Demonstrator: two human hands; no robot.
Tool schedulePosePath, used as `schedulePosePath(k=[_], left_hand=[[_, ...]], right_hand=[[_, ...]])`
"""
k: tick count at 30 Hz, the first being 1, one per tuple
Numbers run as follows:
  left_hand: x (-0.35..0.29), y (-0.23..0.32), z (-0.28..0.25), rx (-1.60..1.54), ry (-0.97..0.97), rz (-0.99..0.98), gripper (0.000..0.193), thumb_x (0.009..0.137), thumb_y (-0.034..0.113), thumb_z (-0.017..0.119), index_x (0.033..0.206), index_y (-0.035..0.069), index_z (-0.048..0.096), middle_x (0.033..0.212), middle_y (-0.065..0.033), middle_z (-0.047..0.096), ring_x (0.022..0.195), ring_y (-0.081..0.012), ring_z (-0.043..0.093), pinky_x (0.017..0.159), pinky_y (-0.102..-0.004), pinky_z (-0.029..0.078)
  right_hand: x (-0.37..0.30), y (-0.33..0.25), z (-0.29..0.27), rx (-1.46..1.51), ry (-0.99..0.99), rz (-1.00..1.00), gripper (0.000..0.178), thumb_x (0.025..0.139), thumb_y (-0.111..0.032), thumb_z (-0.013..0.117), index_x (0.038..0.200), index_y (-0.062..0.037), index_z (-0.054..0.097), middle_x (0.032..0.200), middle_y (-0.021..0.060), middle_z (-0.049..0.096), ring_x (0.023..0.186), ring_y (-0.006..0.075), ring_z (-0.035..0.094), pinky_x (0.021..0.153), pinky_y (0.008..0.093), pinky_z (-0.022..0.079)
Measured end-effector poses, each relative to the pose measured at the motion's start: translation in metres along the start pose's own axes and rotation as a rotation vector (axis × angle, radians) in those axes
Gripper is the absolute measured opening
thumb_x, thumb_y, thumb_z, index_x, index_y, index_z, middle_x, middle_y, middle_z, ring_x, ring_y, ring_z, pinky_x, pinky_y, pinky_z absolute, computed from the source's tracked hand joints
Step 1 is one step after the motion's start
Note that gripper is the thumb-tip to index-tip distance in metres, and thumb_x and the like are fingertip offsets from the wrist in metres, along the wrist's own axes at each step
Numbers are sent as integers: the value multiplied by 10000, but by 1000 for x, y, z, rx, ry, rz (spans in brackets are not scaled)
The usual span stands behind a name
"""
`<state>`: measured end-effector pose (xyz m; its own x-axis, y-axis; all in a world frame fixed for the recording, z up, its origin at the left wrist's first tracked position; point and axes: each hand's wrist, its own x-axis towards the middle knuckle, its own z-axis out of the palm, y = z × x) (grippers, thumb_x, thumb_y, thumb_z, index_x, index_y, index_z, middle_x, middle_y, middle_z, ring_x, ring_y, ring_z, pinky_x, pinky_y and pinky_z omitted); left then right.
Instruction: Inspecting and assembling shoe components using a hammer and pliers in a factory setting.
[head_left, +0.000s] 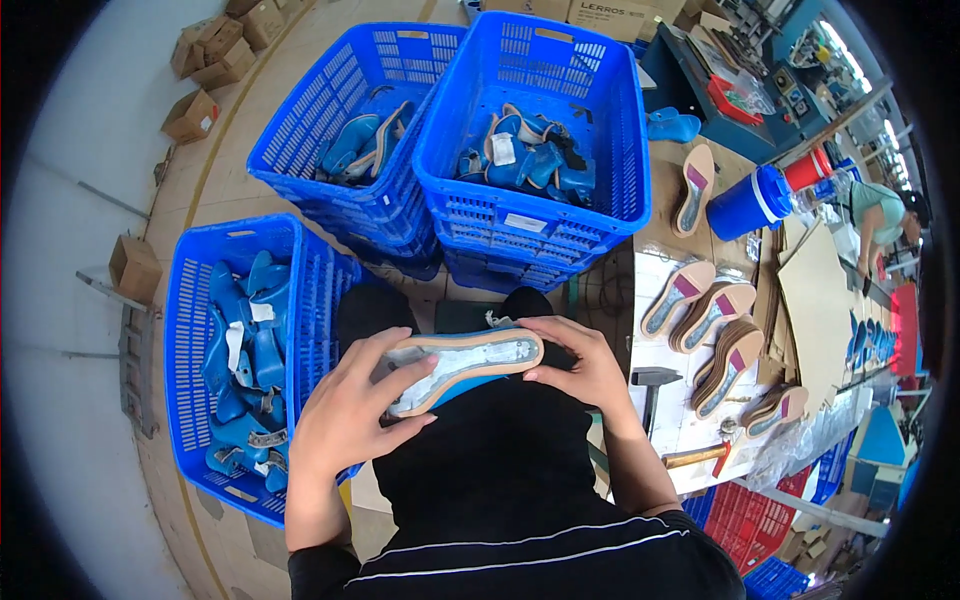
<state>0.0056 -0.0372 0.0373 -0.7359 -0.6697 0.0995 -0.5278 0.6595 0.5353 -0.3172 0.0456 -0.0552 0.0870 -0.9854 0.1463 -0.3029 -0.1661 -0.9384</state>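
Both my hands hold an insole (478, 357) in front of my lap, beige round its edge and grey along the middle. Blue material, seemingly a shoe last, shows beneath it along the lower side. My left hand (345, 410) wraps round the wider end at the left, its fingers spread over the grey face and edge. The other end, at the right, is pinched between thumb and fingers of my right hand (585, 368). Just above that end a small frayed scrap (497, 320) sticks out.
Blue crates (236, 492) stand to the left and ahead, holding blue shoe lasts (268, 355). On the right-hand worktable (655, 268) lie stacked insoles (728, 370), a dark hammer (653, 385) and a wooden-handled hammer (697, 457). Beyond them are a blue jug (745, 203) and another person (875, 220).
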Motion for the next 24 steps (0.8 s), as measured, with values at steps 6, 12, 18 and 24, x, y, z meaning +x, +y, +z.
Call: schedulePosePath(k=[6, 12, 18, 24], left_hand=[[2, -1, 0, 25, -21, 6, 614, 749, 306, 964, 1326, 216, 773, 1471, -169, 593, 1226, -373, 671, 926, -447, 627], [3, -3, -2, 27, -37, 14, 613, 721, 311, 981, 1299, 232, 794, 1478, -153, 599, 1205, -364, 681, 932, -436, 631], [4, 0, -1, 62, -46, -7, 589, 708, 305, 985, 1266, 233, 810, 1471, -143, 608, 1197, -343, 688, 897, -435, 641], [3, -2, 1, 105, -52, 16, 507, 712, 314, 988, 1190, 239, 834, 1468, -143, 605, 1211, -344, 685, 898, -430, 649]], right_hand=[[-2, 11, 8, 156, 86, 24, 605, 821, -167, 932, 1373, -35, 724, 1338, 161, 752, 1188, 305, 747, 1020, 398, 588], [0, 11, 4, 111, 71, 5, 615, 793, -192, 951, 1353, -40, 745, 1322, 172, 759, 1188, 305, 749, 1018, 400, 590], [-6, 44, 7, 508, 54, 100, 586, 931, -294, 862, 1425, -27, 696, 1338, 148, 751, 1217, 255, 728, 1061, 379, 565], [-6, 51, 26, 858, 131, 272, 516, 1031, -314, 764, 1432, -1, 676, 1270, 117, 761, 1159, 181, 713, 1047, 336, 543]])
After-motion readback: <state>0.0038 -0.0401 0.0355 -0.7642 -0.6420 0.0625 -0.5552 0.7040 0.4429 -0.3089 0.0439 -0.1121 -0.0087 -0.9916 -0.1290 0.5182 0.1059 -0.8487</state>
